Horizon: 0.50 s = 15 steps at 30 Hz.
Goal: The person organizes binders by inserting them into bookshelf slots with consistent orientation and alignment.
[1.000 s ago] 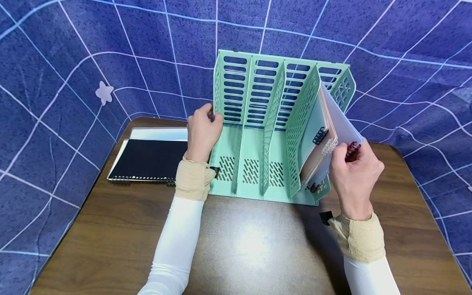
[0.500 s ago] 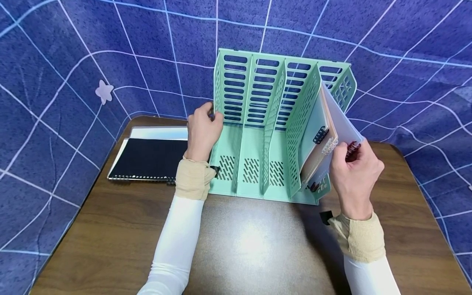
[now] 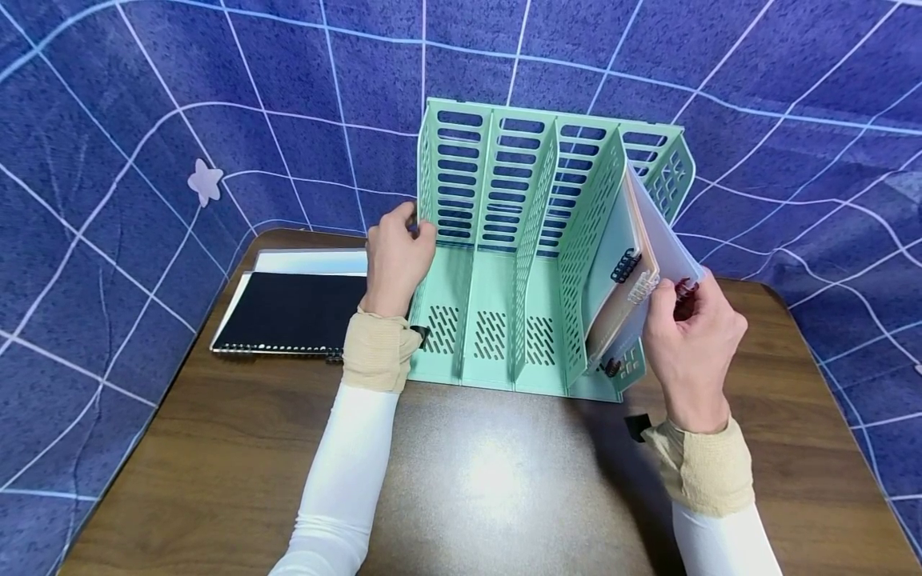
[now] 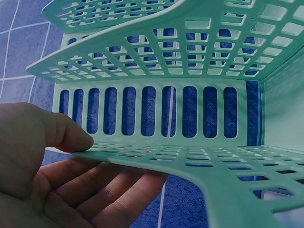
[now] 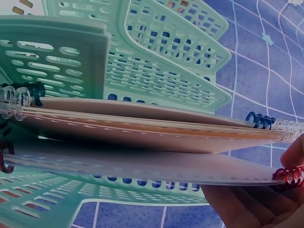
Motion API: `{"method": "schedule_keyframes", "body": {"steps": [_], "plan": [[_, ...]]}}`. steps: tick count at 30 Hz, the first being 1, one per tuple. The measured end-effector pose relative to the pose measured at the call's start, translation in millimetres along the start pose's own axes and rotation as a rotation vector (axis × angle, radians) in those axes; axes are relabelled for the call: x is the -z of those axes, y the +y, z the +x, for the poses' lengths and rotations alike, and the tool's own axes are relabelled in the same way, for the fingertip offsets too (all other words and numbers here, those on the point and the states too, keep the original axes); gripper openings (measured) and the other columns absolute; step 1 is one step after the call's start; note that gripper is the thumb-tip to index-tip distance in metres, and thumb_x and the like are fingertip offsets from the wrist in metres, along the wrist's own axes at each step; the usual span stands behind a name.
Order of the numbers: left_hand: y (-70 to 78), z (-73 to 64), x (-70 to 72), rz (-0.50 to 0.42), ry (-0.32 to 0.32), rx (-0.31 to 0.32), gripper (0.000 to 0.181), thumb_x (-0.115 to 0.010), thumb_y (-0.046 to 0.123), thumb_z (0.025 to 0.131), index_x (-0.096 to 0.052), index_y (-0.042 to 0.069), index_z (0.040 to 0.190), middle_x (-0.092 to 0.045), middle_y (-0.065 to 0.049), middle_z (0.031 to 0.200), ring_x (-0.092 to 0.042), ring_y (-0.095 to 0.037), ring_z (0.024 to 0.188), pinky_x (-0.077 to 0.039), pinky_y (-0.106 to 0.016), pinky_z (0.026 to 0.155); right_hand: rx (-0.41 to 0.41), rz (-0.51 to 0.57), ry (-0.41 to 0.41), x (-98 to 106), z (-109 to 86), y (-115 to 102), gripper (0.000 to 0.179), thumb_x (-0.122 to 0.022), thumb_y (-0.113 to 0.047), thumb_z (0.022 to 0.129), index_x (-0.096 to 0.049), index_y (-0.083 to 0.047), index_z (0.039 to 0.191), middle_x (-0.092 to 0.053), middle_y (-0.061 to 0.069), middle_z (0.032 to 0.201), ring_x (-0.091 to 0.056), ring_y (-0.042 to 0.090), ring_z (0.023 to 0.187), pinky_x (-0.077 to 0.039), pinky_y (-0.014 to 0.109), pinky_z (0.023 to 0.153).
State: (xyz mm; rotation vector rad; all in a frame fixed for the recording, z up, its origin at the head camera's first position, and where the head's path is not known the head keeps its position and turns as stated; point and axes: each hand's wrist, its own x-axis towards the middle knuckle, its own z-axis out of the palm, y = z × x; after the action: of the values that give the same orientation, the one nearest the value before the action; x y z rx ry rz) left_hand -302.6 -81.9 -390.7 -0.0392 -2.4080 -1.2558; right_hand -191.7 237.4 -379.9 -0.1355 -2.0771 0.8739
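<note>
A mint-green file rack with upright dividers stands on the table. My left hand grips its left side wall, thumb inside and fingers outside, as the left wrist view shows. In the rack's rightmost compartment stand several ring-bound notebooks. My right hand pinches the outermost one, a pale lavender notebook with dark red rings, at its upper front corner. That notebook leans right, fanned away from a notebook with clear rings and one with dark rings. Its lower part is partly hidden.
Left of the rack, a black spiral notebook lies flat on top of pale ones. The wooden table meets a blue gridded cloth behind and at the sides. A star ornament hangs at left.
My right hand and the lavender notebook have shifted slightly left, towards the other notebooks. The left hand keeps its grip on the rack wall.
</note>
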Motion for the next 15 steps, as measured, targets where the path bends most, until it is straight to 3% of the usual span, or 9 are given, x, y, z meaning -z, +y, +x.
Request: {"method": "schedule_keyframes", "body": {"steps": [7, 15], "plan": [[0.1, 0.3, -0.1, 0.004, -0.003, -0.007, 0.016, -0.051, 0.016, 0.098, -0.067, 0.013, 0.097, -0.046, -0.003, 0.058, -0.035, -0.02, 0.044, -0.029, -0.035, 0.047, 0.031, 0.029, -0.025, 4.6, -1.4, -4.3, 0.022, -0.054, -0.019, 0.095, -0.071, -0.005, 0.096, -0.059, 0.001, 0.068, -0.045, 0.001, 0.056, -0.033, 0.015, 0.055], [0.1, 0.3, -0.3, 0.005, -0.003, -0.012, 0.016, -0.051, 0.017, 0.099, -0.067, 0.013, 0.096, -0.045, -0.003, 0.058, -0.033, -0.02, 0.044, -0.028, -0.034, 0.047, 0.063, 0.085, -0.043, 10.0, -2.3, -8.5, 0.031, -0.054, -0.019, 0.095, -0.077, -0.012, 0.116, -0.056, -0.029, 0.072, -0.05, -0.006, 0.058, -0.037, 0.012, 0.057]]}}
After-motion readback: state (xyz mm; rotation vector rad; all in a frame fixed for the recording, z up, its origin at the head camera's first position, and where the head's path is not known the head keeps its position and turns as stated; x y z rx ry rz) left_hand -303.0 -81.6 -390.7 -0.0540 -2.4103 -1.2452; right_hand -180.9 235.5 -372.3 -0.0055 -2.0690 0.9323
